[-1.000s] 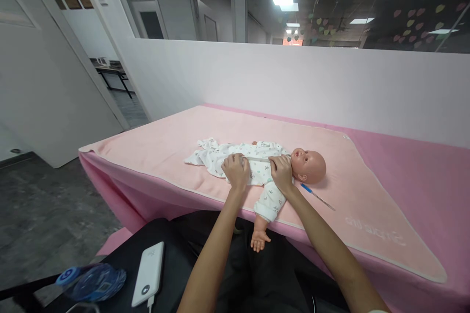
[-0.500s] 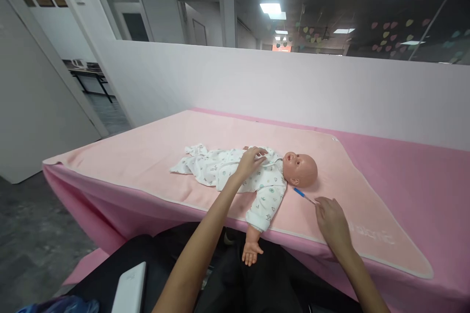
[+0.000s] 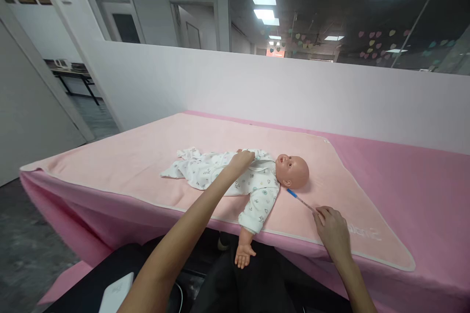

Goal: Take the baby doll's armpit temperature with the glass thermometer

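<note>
- From the head camera, the only view, I see a doll (image 3: 253,183) lying on its back near the table's front edge, its bald head to the right; one arm (image 3: 244,253) hangs past the edge, probably because the body lies so close to it.
- The left hand (image 3: 241,162) rests over the chest, fingers curled down; I can't tell whether they pinch the cloth. It looks placed there to steady the body or its clothing.
- The right hand (image 3: 333,230) has thumb and forefinger brought together on the thin end of a blue-handled stick (image 3: 304,203), whose handle lies just beside the doll's head. Taking it by that end seems natural, since it points towards this hand.
- The doll's skin looks like smooth, faintly shiny plastic, the head rounded; its suit (image 3: 200,172) is soft white cloth with small prints, rumpled at the legs.
- Beneath is a matte peach mat (image 3: 147,149) with rounded corners and pale edging, spread over a deeper pink cloth (image 3: 389,176) that drapes in folds.
</note>
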A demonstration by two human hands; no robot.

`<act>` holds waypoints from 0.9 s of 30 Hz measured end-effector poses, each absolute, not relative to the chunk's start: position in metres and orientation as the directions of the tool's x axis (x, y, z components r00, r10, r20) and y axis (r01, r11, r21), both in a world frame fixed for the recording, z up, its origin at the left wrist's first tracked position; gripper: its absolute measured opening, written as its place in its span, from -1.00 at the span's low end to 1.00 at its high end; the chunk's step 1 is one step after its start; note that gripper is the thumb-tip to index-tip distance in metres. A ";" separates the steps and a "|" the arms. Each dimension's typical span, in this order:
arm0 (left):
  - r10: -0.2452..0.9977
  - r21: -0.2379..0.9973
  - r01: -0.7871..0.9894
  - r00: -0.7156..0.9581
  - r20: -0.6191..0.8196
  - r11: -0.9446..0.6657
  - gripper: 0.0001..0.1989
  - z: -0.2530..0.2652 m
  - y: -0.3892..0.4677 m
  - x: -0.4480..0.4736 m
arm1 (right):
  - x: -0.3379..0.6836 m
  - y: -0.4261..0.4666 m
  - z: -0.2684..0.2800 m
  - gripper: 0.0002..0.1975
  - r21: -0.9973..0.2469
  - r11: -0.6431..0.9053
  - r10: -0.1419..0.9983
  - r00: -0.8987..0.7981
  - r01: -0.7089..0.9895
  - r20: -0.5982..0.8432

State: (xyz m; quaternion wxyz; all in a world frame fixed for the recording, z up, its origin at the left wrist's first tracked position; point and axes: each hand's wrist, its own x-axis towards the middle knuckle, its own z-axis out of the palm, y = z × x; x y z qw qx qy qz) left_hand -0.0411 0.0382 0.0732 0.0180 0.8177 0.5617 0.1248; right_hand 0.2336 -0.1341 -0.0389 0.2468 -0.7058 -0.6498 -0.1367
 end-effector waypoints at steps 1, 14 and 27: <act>0.931 0.171 0.922 0.318 0.179 -0.348 -0.79 0.073 0.039 -0.041 | 0.232 -0.134 -0.037 -0.73 -0.166 -0.034 0.861 0.113 0.986 0.495; 0.920 -0.090 0.940 0.340 0.197 -0.328 -0.73 0.099 0.067 -0.037 | 0.203 -0.131 0.037 -0.70 -0.344 0.166 0.687 0.142 0.924 0.713; 0.385 -0.700 0.444 0.887 0.255 -0.559 -0.69 0.120 0.090 -0.036 | 0.105 0.001 0.087 -0.76 -0.051 0.124 0.936 -0.100 0.991 0.339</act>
